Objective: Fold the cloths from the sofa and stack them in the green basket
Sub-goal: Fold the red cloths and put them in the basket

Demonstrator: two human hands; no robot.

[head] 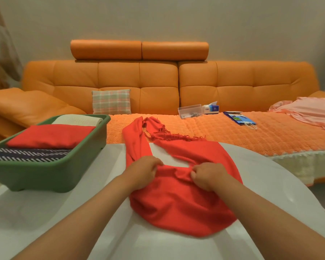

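Note:
A red fringed scarf lies bunched on the white table, its two ends trailing back onto the sofa seat. My left hand grips the scarf's upper edge on the left. My right hand pinches the same edge a little to the right. The green basket stands on the table's left side and holds a folded red cloth, a dark striped cloth and a cream cloth. A pink cloth lies on the sofa at far right.
On the orange sofa are a plaid cushion, a clear plastic box, a tissue box and a blue paper bag. An orange pillow sits behind the basket.

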